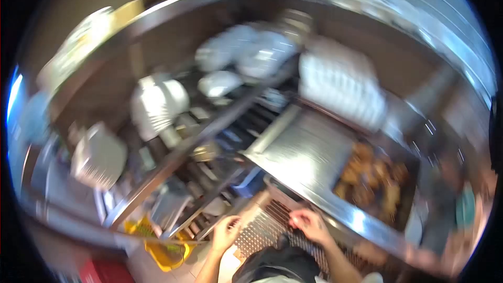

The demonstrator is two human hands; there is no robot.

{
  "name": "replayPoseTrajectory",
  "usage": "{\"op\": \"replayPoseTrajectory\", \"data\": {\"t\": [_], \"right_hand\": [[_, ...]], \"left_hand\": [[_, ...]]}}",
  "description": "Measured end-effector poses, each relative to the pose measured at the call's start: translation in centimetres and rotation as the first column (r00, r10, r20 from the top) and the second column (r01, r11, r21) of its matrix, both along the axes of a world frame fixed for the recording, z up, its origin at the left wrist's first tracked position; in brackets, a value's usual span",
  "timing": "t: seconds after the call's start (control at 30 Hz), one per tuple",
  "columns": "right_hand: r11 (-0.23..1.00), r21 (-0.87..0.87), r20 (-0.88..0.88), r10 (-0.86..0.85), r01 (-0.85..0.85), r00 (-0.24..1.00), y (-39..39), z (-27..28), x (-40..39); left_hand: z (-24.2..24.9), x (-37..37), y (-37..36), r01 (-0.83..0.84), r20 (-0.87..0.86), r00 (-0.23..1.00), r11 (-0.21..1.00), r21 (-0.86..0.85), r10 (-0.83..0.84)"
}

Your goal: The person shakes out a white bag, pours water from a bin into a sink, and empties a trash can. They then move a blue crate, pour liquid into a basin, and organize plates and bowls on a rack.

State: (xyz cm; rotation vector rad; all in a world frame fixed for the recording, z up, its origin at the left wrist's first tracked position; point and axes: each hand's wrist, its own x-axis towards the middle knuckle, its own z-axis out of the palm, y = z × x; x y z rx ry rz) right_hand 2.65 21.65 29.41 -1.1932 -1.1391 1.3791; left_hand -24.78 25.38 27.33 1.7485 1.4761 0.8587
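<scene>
Down near me, the left hand (226, 233) hangs with its fingers loosely bent, partly open, nothing visible in them. Over on the right, the right hand (310, 226) has its fingers curled in; too blurred to tell whether they pinch anything. Below both: a holed mat (251, 238). The counter (309, 144) lies just beyond the right fingertips, its near edge close by; touching or apart, I can't say. The rack (157, 181) is just beyond the left fingers.

Near left, there's a yellow tub (167, 254) on the floor, a red box (107, 271) beside it. A blue bin (246, 182) sits beyond and between the hands, contents unclear. Right of the counter's flat top, a pan (412, 204) holds golden-brown pieces (369, 175), heaped. Farther left, white plates (157, 102) crowd together; farther still, bowls (243, 50), and right of them a white stack (343, 81).
</scene>
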Motion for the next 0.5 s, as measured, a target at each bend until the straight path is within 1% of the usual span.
{"op": "replayPoseTrajectory", "data": {"t": [0.03, 0.07, 0.1, 0.17, 0.2, 0.23, 0.3, 0.33, 0.37, 0.43, 0.5], "right_hand": [[0.993, -0.010, 0.003, -0.114, 0.114, 0.994, -1.2, 0.3, 0.6], [0.983, -0.008, -0.047, -0.184, 0.184, 0.982, -2.7, -0.2, 1.3], [0.972, 0.008, -0.090, -0.233, 0.234, 0.968, -4.1, -0.6, 2.2], [0.950, -0.034, 0.006, -0.310, 0.310, 0.951, -7.6, -0.3, 3.4], [0.930, -0.030, 0.158, -0.357, 0.366, 0.921, -9.6, 0.3, 3.9], [0.915, -0.044, 0.170, -0.388, 0.401, 0.906, -11.5, 0.3, 4.5], [0.816, -0.037, 0.244, -0.552, 0.577, 0.797, -14.3, -0.5, 6.6], [0.763, -0.041, 0.226, -0.621, 0.645, 0.750, -15.8, -1.4, 7.7], [0.718, -0.006, 0.224, -0.678, 0.696, 0.701, -17.2, -1.8, 9.0], [0.631, 0.013, 0.220, -0.758, 0.776, 0.614, -19.6, -1.8, 12.1], [0.579, -0.007, 0.317, -0.772, 0.815, 0.551, -21.6, -1.7, 16.1]], "left_hand": [[-0.3, 0.5, 0.1, 0.042, 0.022, 0.999, 0.999, 0.016, -0.043], [-0.8, 0.9, 0.1, 0.083, 0.024, 0.996, 0.996, 0.037, -0.084], [-2.6, 1.0, 0.2, 0.111, 0.097, 0.989, 0.994, 0.014, -0.112], [-3.0, 2.2, -0.3, 0.192, 0.087, 0.978, 0.981, 0.009, -0.192], [-3.7, 2.7, -0.8, 0.228, 0.093, 0.970, 0.974, -0.009, -0.226], [-4.4, 3.4, -1.4, 0.252, 0.096, 0.964, 0.967, -0.025, -0.248], [-4.3, 5.6, -2.6, 0.303, 0.105, 0.949, 0.952, -0.046, -0.297], [-3.9, 6.5, -3.2, 0.339, 0.068, 0.940, 0.940, -0.045, -0.336], [-3.8, 7.6, -3.8, 0.372, 0.032, 0.928, 0.927, -0.044, -0.371], [-3.8, 9.3, -4.8, 0.418, 0.041, 0.908, 0.906, -0.067, -0.416], [-3.6, 11.4, -5.5, 0.420, 0.059, 0.907, 0.904, -0.078, -0.416]]}}
